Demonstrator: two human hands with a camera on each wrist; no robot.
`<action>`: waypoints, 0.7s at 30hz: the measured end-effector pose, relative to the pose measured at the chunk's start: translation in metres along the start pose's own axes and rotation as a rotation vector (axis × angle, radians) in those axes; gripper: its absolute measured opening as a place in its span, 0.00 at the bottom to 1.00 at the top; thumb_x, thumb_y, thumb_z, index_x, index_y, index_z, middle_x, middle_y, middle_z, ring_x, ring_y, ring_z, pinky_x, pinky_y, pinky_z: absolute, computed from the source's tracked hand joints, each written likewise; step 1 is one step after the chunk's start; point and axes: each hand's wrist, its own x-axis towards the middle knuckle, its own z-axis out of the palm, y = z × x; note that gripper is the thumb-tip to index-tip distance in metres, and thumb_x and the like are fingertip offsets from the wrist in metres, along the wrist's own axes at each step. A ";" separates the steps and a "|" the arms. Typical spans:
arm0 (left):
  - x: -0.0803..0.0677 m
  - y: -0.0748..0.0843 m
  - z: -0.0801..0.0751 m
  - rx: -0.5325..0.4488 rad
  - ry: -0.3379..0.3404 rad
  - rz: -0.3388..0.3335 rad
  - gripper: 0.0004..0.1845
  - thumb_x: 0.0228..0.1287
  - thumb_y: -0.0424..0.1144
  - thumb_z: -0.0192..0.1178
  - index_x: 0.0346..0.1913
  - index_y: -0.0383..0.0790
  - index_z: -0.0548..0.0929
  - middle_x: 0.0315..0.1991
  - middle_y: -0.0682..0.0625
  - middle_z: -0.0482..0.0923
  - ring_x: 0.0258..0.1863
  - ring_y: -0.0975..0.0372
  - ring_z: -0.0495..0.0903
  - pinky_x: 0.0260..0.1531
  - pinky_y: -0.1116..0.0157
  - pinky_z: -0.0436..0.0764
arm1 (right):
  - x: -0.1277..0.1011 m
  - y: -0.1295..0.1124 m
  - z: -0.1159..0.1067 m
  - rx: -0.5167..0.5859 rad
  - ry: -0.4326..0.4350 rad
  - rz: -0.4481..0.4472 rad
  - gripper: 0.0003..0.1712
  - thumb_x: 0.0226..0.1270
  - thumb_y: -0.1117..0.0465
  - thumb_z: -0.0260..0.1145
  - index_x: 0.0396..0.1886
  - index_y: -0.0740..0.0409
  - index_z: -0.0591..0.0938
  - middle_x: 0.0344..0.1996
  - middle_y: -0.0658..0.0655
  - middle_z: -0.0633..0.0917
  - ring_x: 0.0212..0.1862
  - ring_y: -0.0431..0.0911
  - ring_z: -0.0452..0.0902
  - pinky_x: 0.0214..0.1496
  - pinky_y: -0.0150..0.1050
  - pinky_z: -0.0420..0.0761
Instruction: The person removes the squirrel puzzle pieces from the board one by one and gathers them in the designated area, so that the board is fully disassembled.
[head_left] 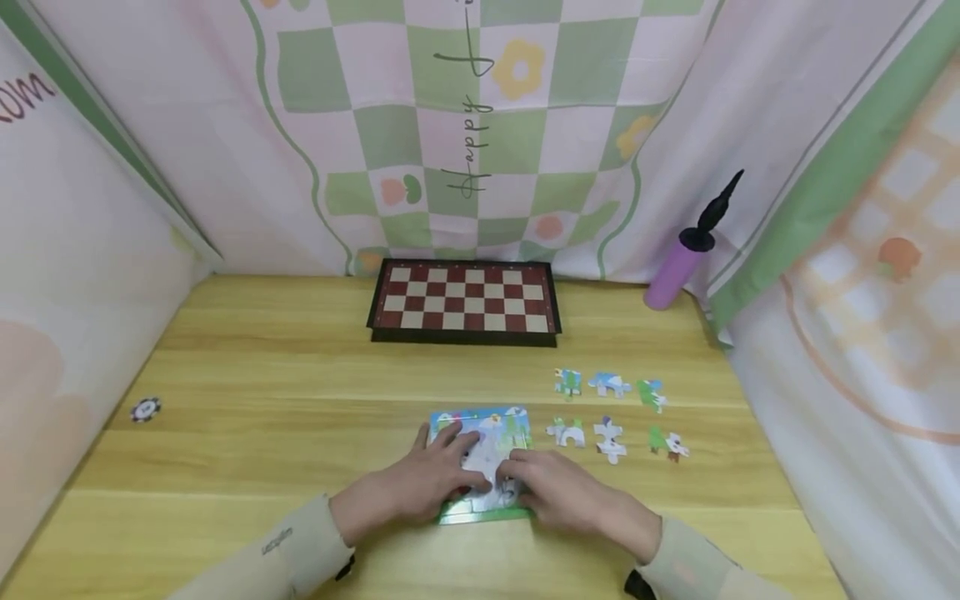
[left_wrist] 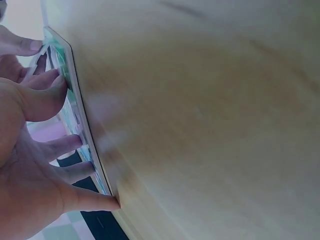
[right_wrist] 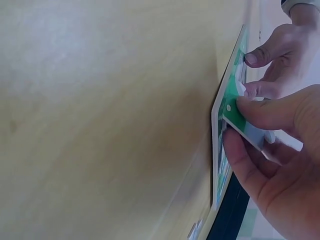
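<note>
A jigsaw board point(head_left: 487, 517) with a blue top border and green bottom border lies on the table between both hands. My left hand point(head_left: 431, 477) rests over its left part, fingers spread. In the left wrist view the thumb and fingertips touch the board, one finger reaching the table at its edge. At the board's right side, my right hand point(head_left: 562, 492) pinches a puzzle piece point(right_wrist: 233, 100) between thumb and fingers. This green and pale piece tilts up from the board in the right wrist view. Part of the picture is hidden under the hands.
Several loose puzzle pieces point(head_left: 609, 384) lie in two rows right of the board. A red-and-white chessboard point(head_left: 465, 298) sits at the back. A purple hand pump point(head_left: 672, 273) stands at back right, and a poker chip point(head_left: 146, 409) lies far left. Printed curtains point(head_left: 517, 142) enclose the table.
</note>
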 end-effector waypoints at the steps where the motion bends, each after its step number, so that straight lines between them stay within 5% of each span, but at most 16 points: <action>1: -0.001 0.000 0.000 -0.003 0.000 -0.001 0.21 0.79 0.44 0.53 0.66 0.76 0.78 0.83 0.44 0.57 0.83 0.37 0.52 0.70 0.22 0.59 | 0.000 0.000 0.000 0.003 -0.003 -0.004 0.17 0.61 0.70 0.72 0.49 0.53 0.86 0.43 0.48 0.87 0.42 0.35 0.82 0.45 0.29 0.85; 13: -0.001 0.000 0.000 -0.008 -0.008 -0.002 0.22 0.79 0.44 0.53 0.66 0.76 0.77 0.83 0.44 0.57 0.83 0.37 0.52 0.70 0.22 0.58 | -0.004 0.007 -0.017 -0.019 0.079 -0.030 0.15 0.62 0.72 0.70 0.48 0.57 0.87 0.43 0.51 0.90 0.44 0.40 0.87 0.48 0.34 0.89; 21: -0.001 -0.001 0.001 -0.021 0.007 0.005 0.22 0.79 0.43 0.53 0.66 0.77 0.78 0.83 0.44 0.56 0.83 0.36 0.52 0.70 0.21 0.57 | -0.026 0.021 -0.032 -0.048 0.144 0.003 0.16 0.58 0.74 0.72 0.46 0.57 0.87 0.42 0.53 0.91 0.44 0.46 0.88 0.48 0.39 0.90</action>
